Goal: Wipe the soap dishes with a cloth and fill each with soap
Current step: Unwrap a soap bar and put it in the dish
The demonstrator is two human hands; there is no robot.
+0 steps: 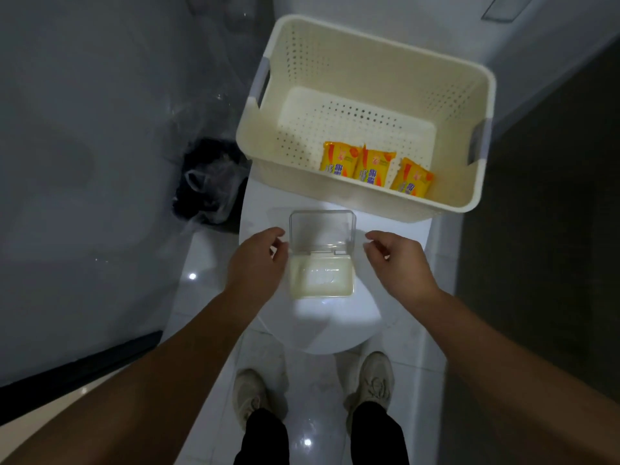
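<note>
- Head view: a big cream plastic basket with holes point(369, 62) sits behind the white toilet lid point(322, 330).
- A small cream plastic soap dish point(320, 276), clear top flipped up, lies on that lid, long side left to right.
- The left hand point(258, 260) almost touches it and the right hand point(399, 260) is just beside it; both hold nothing, fingers loosely bent.
- Three orange soap packets point(374, 166) lie past the basket's near wall, closer to the right hand.

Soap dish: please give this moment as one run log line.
dish: lid open, no soap inside | left hand: left of dish, holds nothing | right hand: right of dish, holds nothing | soap: three packs in basket
</note>
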